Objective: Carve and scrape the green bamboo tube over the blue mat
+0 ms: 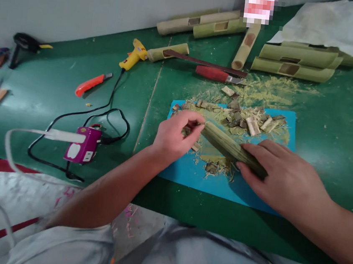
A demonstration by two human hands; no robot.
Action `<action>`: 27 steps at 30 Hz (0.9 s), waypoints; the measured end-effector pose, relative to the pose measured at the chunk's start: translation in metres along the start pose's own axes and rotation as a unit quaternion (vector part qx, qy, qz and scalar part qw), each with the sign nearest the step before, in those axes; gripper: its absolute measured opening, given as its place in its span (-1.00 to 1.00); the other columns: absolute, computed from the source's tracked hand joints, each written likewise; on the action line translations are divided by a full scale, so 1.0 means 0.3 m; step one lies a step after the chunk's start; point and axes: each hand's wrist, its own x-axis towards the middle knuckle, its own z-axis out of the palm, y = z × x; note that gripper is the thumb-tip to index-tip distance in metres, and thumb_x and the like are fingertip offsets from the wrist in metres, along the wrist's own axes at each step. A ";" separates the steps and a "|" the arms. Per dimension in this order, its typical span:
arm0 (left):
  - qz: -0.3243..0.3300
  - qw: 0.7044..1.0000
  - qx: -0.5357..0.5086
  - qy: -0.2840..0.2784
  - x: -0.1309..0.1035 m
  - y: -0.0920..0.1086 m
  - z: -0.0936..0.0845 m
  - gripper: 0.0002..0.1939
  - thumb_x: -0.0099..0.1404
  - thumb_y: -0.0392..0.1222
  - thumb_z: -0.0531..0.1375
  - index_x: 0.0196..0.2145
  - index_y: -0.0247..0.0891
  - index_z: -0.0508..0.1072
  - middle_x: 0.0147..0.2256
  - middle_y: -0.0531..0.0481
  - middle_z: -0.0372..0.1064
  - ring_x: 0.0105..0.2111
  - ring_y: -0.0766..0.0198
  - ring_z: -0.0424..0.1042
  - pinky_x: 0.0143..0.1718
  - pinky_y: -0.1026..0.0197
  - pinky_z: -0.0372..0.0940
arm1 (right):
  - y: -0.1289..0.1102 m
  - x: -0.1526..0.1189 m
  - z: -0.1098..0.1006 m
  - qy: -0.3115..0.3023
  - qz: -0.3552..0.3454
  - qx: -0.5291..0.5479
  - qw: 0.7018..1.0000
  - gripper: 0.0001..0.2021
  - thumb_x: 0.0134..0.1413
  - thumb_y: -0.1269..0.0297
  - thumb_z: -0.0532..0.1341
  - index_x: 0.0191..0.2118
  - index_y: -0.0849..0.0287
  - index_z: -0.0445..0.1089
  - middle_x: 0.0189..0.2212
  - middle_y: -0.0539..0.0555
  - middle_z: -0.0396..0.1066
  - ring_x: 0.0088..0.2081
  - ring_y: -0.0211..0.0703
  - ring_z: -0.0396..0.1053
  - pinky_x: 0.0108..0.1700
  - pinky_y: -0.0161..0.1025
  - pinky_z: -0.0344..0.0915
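Note:
A length of green bamboo (222, 141) is held at a slant over a blue mat (185, 173). My right hand (288, 177) is closed around its lower right end, thumb on the near side. At the upper left end, the thumb and forefinger of my left hand (176, 134) are pinched together on the bamboo's tip. Underneath, bamboo chips (253, 126), shavings and pale dust are scattered over the mat. Behind the mat lie a red-handled knife (212, 73) and a long, dark flat blade (203, 61).
Cut bamboo tubes (294, 55) with rectangular openings lie at the back, some beneath white paper (333, 22). To the left are a yellow glue gun (134, 56), an orange utility knife (89, 85) and a purple power adapter (82, 145) with trailing cords. A black tool (24, 44) sits far left.

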 end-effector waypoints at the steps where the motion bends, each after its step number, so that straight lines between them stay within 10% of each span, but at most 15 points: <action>1: -0.010 1.000 0.003 0.002 -0.002 -0.001 0.003 -0.89 0.28 -0.31 0.23 -0.20 -0.26 0.47 -0.33 0.06 0.50 -0.39 0.42 0.47 -0.30 0.38 0.39 | -0.003 0.000 0.002 0.000 0.011 0.008 1.000 -0.71 0.20 0.18 0.12 -0.08 0.24 0.42 -0.33 0.11 0.43 -0.36 -0.08 0.40 -0.39 -0.18 0.27; 27: 0.104 0.989 0.043 -0.092 0.016 0.004 0.031 -0.85 0.40 -0.20 0.14 -0.28 -0.25 0.49 -0.33 0.02 0.51 -0.30 0.34 0.49 -0.23 0.32 0.35 | -0.003 -0.002 0.023 0.020 -0.032 0.071 0.997 -0.65 0.22 0.29 0.10 0.03 0.37 0.40 -0.22 0.19 0.46 -0.31 -0.11 0.44 -0.34 -0.19 0.37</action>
